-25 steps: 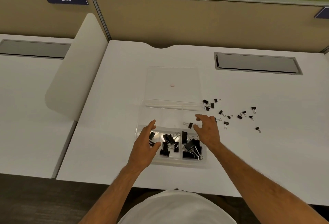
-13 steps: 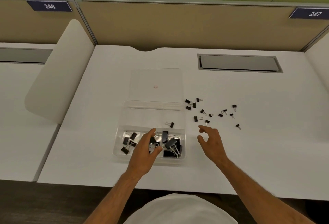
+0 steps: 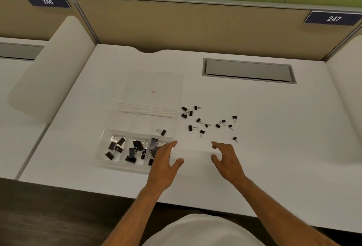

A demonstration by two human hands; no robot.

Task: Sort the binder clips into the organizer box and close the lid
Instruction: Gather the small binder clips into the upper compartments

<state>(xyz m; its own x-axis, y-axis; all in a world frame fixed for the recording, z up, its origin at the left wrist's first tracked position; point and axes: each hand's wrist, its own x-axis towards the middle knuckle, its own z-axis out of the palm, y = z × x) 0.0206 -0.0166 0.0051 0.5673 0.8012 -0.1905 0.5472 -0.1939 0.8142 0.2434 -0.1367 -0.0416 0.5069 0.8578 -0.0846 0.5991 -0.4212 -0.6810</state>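
A clear organizer box (image 3: 109, 128) lies on the white desk, its lid (image 3: 154, 83) folded back flat behind it. Black binder clips (image 3: 133, 149) fill the three front compartments, and one small clip (image 3: 163, 132) sits in a rear compartment. Several small black clips (image 3: 201, 123) are scattered on the desk to the right of the box. My left hand (image 3: 163, 162) hovers over the box's front right corner, fingers apart, holding nothing. My right hand (image 3: 227, 157) is open over bare desk, just below the scattered clips, with the nearest clip (image 3: 235, 139) a little beyond its fingertips.
A grey cable tray cover (image 3: 248, 70) is set into the desk at the back right. Tan partition panels with number plates 246 (image 3: 48, 1) and 247 (image 3: 334, 18) close the back. White curved dividers (image 3: 51, 65) stand at both sides. The desk's front edge runs near my forearms.
My right hand has left the box and moved right, onto the desk below the loose clips. My left hand slid from the box's middle toward its right corner. The view shifted right.
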